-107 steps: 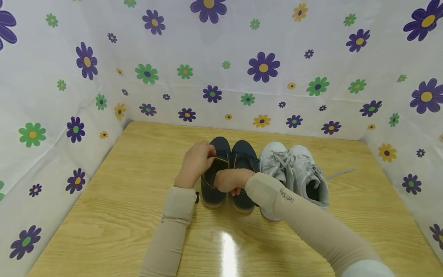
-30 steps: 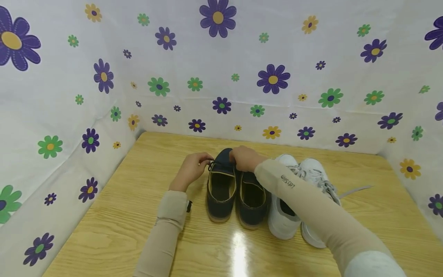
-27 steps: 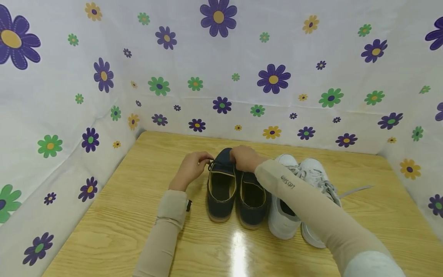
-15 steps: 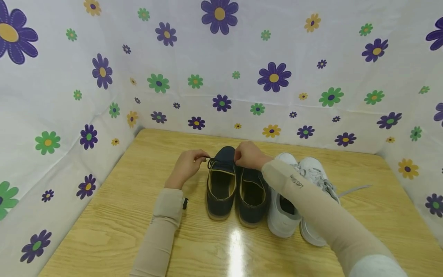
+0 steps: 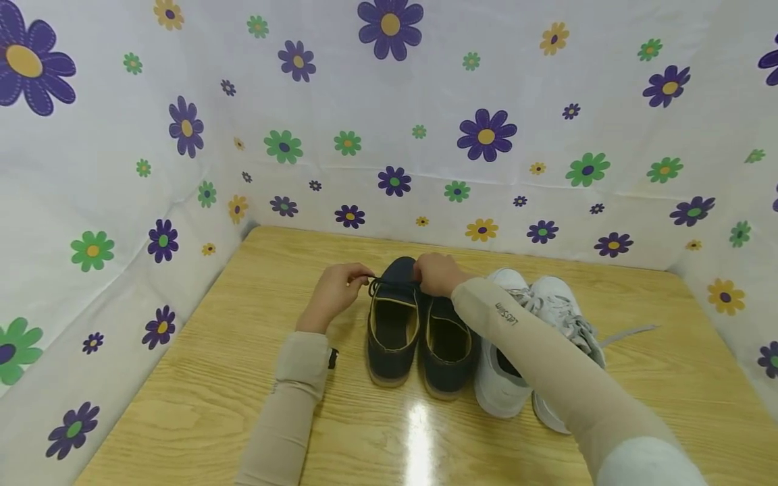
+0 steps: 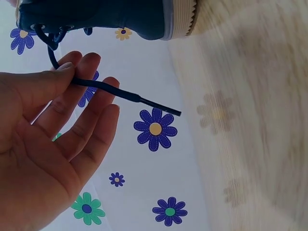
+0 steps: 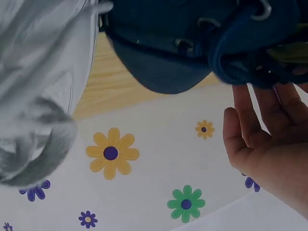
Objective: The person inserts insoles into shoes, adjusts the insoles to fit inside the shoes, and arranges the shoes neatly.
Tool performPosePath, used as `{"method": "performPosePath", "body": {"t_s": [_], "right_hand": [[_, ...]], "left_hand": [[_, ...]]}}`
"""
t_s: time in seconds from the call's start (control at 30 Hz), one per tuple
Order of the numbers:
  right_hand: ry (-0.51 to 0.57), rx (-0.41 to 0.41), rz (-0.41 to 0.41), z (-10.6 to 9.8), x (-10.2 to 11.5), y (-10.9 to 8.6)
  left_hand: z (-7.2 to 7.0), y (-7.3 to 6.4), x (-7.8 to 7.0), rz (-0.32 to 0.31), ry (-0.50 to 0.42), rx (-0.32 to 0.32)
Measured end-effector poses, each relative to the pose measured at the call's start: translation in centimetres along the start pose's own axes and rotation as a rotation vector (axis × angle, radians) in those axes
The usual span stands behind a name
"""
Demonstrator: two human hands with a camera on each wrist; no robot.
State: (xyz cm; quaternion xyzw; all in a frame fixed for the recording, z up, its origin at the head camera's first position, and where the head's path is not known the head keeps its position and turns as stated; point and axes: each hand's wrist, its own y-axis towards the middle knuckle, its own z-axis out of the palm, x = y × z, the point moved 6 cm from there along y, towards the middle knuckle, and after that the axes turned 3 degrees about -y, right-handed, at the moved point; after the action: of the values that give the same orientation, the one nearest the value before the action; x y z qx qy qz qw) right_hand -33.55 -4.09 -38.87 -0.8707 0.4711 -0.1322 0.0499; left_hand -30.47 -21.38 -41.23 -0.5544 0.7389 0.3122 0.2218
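A pair of navy shoes stands side by side, toes toward the back cloth. At the left navy shoe [image 5: 389, 364], my left hand [image 5: 333, 290] pinches one end of its dark shoelace [image 6: 115, 90] between thumb and finger. The lace's tip sticks out past the fingers in the left wrist view. My right hand [image 5: 439, 275] is at the other side of that shoe's laces, fingertips bent at the lace. In the right wrist view, loops and the shoe edge hide most of its grip. The right navy shoe [image 5: 448, 374] lies under the right hand and wrist.
Right of the navy pair stand two white sneakers, the nearer [image 5: 501, 395] partly under the right forearm and the other [image 5: 556, 304] with a loose grey lace [image 5: 629, 334] trailing right. A flowered cloth [image 5: 340, 81] encloses the wooden tabletop [image 5: 200, 378] at back and sides.
Earlier the hands were at the left navy shoe's opening, the right over its inside. Since then both moved forward to its laces. Over the last second they barely shift, drawing slightly apart, then back.
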Motion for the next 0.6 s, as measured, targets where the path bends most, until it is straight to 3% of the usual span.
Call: {"method": "performPosePath", "body": {"t_s": [0.3,0.43,0.6], "right_hand": [[0.032,-0.248,-0.085,-3.3,-1.3,-2.0],[-0.037,-0.229,-0.067,-4.0,-2.0,-2.7],[-0.176,-0.174,-0.017,-3.6,-2.6,-3.0]], "left_hand": [[0.1,-0.2,-0.3,0.004,0.009,0.004],[-0.2,-0.2,-0.4,0.019,0.025,0.014],[-0.7,-0.6,-0.1,0.0,0.119,0.013]]}}
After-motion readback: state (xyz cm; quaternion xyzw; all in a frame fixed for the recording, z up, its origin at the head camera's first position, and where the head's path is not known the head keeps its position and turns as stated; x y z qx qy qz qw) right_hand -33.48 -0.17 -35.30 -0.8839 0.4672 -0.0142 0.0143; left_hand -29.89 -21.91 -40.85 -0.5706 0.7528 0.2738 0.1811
